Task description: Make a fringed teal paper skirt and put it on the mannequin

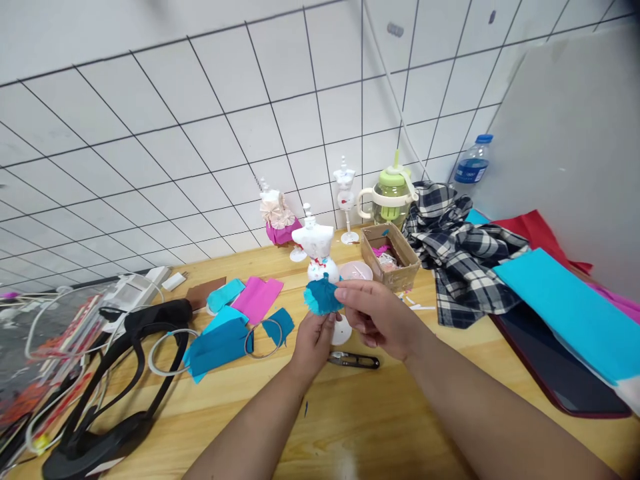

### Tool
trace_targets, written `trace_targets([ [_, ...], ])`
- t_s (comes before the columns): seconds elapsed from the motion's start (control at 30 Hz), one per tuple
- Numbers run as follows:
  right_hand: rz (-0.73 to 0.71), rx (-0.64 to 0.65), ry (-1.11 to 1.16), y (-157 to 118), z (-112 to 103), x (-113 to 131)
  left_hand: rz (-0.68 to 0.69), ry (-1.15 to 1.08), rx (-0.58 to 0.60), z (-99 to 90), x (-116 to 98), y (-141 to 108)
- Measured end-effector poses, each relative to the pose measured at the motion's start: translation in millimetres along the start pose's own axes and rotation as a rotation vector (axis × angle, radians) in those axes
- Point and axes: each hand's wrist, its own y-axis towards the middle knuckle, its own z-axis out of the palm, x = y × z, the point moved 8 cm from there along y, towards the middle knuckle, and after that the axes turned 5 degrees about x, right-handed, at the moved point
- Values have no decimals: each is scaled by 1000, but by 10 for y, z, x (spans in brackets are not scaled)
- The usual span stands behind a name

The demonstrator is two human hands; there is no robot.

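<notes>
a crinkled teal piece (323, 297) is held up in front of the lower part of a white mannequin (314, 241), near the middle of the wooden table (380, 427). its right edge is pinched between thumb and forefinger of the right hand (375, 313), whose other fingers are curled in. the left hand (313, 343) is placed at the piece's lower edge, partly curled; whether the piece or the mannequin's stem is gripped by it cannot be told. a white round base (342, 330) is partly hidden behind the hands, and dark snips (354, 360) are laid just below it. to the left, a magenta piece (257, 300) and a folded blue piece (217, 350) are spread out, with a thin ring (245, 343) laid over the blue one's right end. behind, a pale dish (357, 271) is set beside a cardboard box (406, 277), in which pink and white scraps (386, 259) are gathered.
</notes>
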Motion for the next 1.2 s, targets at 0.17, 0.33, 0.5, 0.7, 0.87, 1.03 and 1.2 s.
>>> trace_targets([
  [0.17,-217,-193,-394,-28,-131,174,55,97,-50,-51,-33,8],
  [0.33,-275,-305,-354,-6,-228,161,50,171,-69,-93,-43,11],
  [0.5,-177,-270,-40,68,-216,7,50,187,-75,-91,-40,7],
  [0.7,-56,-137,172,88,-138,-57,39,141,-63,-75,-26,13],
  [0.87,-59,-116,101,75,-135,-15,35,152,-65,-77,-4,17],
  [1.03,-60,-122,144,102,-148,-55,59,132,-68,-67,-22,13],
  [1.2,-47,-65,168,114,-139,-81,62,115,-57,-58,-51,9],
])
